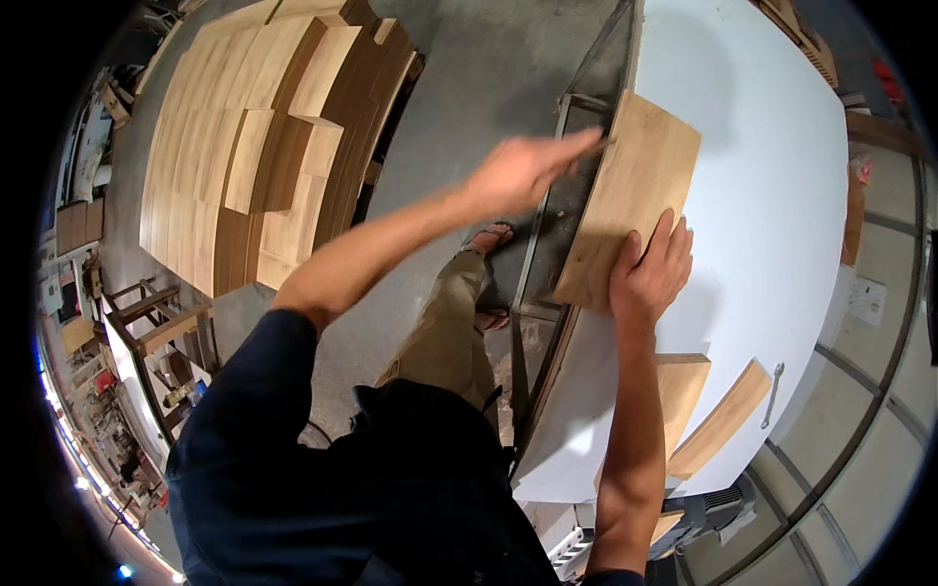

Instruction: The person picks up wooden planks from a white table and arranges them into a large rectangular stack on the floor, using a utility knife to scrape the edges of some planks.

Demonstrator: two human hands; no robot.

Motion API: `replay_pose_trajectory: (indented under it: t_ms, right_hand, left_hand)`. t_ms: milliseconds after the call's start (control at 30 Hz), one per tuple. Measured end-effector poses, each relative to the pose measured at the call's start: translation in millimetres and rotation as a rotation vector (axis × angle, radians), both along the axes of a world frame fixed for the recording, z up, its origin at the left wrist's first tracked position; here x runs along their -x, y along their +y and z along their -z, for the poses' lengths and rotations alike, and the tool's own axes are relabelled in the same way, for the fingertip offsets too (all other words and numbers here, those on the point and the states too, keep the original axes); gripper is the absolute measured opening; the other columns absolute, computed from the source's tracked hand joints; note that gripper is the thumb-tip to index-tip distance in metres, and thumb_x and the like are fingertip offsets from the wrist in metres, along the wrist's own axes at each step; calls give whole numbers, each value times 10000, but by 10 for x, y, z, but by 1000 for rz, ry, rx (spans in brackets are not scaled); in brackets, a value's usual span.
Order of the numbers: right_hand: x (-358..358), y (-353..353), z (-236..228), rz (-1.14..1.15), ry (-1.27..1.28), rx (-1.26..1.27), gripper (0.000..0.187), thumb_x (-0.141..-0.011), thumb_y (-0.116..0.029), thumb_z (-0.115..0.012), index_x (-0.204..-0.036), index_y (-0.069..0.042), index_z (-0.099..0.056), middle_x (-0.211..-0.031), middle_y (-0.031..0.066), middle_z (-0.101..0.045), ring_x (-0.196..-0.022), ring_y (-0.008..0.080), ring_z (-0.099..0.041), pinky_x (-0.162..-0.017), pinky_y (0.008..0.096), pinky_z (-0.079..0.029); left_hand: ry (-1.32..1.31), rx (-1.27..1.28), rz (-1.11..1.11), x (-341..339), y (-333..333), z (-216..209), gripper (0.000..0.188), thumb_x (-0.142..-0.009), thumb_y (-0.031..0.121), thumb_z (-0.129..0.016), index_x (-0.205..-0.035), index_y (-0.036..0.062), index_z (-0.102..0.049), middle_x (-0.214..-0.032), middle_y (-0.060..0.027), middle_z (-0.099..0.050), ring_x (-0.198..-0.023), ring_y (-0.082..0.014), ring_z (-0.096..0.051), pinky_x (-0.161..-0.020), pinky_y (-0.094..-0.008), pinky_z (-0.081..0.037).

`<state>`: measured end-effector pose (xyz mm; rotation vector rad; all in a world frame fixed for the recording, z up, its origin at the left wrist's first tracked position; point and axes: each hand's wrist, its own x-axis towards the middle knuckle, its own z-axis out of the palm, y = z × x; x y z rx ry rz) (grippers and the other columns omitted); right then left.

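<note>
A wooden board point(640, 186) lies flat on a white-topped table point(762, 166), reaching past the table's left edge. My right hand point(653, 269) rests open on the board's near right part, fingers spread and pressing down. At the board's far left edge is my left hand point(532, 174), its forefinger stretched along the edge and the other fingers curled. Motion blurs this hand. A small dark thing seems to show by its fingertips, but I cannot make out what it is.
Nearer on the table lie a short wooden piece point(684, 386), a narrow strip point(723, 420) and a wrench point(774, 396). A large stack of wooden boards point(234, 146) stands on the floor to the left. A metal frame point(532, 254) runs along the table's left side.
</note>
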<state>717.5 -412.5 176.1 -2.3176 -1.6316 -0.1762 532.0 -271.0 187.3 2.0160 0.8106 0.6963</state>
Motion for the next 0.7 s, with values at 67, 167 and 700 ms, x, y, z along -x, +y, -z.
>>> replay_pose_trajectory:
  t_ms: [67, 167, 700]
  right_hand:
    - [-13, 20, 9, -6, 14, 7, 543, -928, -364, -465, -1370, -59, -383, -1377, 228, -388, -1274, 418, -349, -1024, 552, -268]
    - [3, 7, 6, -15, 5, 10, 543, -931, -367, -457, -1369, -55, -384, -1368, 234, -396, -1268, 419, -357, -1019, 549, -272]
    - [24, -11, -2, -40, 18, -104, 531, -886, -294, -541, -1350, -77, -399, -1355, 239, -402, -1237, 427, -396, -986, 558, -309]
  left_hand:
    - [28, -183, -66, -276, 520, 135, 456, -826, 16, -500, -1256, 157, -550, -954, -162, -651, -878, -330, -631, -771, -401, -505]
    - [159, -289, -78, -518, 941, 203, 479, -796, -13, -485, -1215, 195, -590, -946, -171, -642, -856, -349, -608, -750, -413, -488]
    - [340, -276, 829, 611, -1358, 17, 556, -695, 71, -583, -1234, 206, -569, -863, -44, -548, -893, -219, -510, -799, -372, -391]
